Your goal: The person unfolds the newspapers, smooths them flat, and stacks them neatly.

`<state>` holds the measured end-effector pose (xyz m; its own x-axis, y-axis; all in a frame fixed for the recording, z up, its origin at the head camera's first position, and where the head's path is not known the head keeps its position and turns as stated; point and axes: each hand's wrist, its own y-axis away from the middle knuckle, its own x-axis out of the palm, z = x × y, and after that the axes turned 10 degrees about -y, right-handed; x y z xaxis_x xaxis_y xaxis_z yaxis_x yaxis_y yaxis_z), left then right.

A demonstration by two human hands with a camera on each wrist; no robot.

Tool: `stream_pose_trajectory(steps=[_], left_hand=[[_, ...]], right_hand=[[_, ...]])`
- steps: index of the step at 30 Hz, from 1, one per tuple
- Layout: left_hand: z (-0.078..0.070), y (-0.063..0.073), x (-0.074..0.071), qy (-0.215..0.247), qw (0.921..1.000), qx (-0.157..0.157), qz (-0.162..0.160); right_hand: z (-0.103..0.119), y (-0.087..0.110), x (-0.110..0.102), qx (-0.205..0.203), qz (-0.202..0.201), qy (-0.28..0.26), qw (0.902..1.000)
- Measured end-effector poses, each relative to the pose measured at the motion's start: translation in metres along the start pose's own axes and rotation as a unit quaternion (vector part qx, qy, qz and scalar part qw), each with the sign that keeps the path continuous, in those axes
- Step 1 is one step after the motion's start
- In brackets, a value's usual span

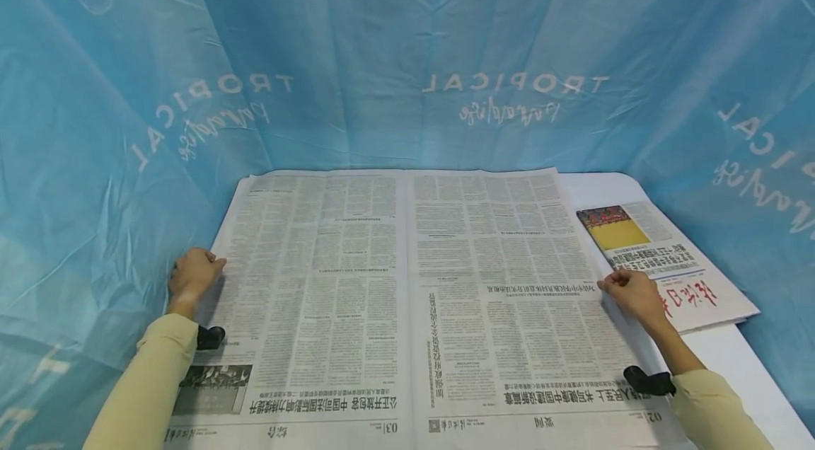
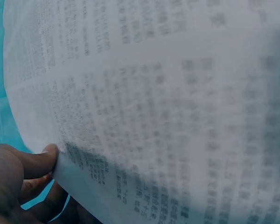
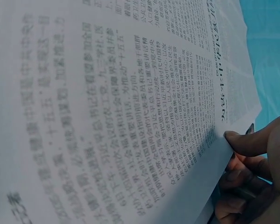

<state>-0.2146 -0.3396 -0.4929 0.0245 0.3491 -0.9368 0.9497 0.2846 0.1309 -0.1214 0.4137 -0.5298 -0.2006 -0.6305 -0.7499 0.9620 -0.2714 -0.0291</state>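
A wide newspaper sheet [image 1: 356, 259] lies spread over the table, its centre fold running away from me. At its left edge my left hand [image 1: 194, 277] pinches the paper; in the left wrist view the thumb [image 2: 42, 161] lies on top and the other fingers are curled below. My right hand [image 1: 633, 294] pinches the opposite edge, with the thumb [image 3: 247, 142] over the paper and curled fingers beneath in the right wrist view. Printed text covers both halves, and a dark photo [image 1: 213, 390] sits near the lower left.
A folded newspaper [image 1: 675, 259] with a yellow picture and red lettering lies on the white table [image 1: 758, 365] at the right, close to my right hand. Blue curtains [image 1: 395, 47] hang behind the table and along both sides.
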Motion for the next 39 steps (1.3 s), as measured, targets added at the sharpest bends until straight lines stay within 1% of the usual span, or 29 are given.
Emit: stream_pose_trajectory(steps=[7,10,16,21,28,33,39], left_hand=[[-0.001,0.001,-0.002,-0.008,0.9998,-0.015,-0.007],[-0.002,0.002,-0.002,-0.014,0.9997,-0.016,-0.009],[-0.003,0.002,-0.003,-0.013,0.9997,-0.017,-0.015],[-0.006,0.001,-0.005,-0.019,0.9995,-0.010,-0.025],[-0.010,0.002,-0.008,-0.040,0.9989,-0.010,-0.020],[-0.013,0.002,-0.009,-0.056,0.9982,-0.013,-0.019],[-0.015,0.002,-0.010,-0.065,0.9975,-0.014,-0.025]], right_hand=[[-0.001,0.002,-0.001,-0.003,0.015,0.003,0.9999],[0.000,0.002,-0.001,-0.011,0.023,0.003,0.9997],[0.001,0.002,-0.004,-0.009,0.030,0.006,0.9995],[-0.001,0.002,-0.003,-0.014,0.022,0.002,0.9997],[-0.005,0.003,0.000,-0.026,0.010,-0.005,0.9996],[-0.007,0.002,0.002,-0.025,0.009,-0.003,0.9996],[-0.008,0.002,0.001,-0.022,0.008,-0.002,0.9997]])
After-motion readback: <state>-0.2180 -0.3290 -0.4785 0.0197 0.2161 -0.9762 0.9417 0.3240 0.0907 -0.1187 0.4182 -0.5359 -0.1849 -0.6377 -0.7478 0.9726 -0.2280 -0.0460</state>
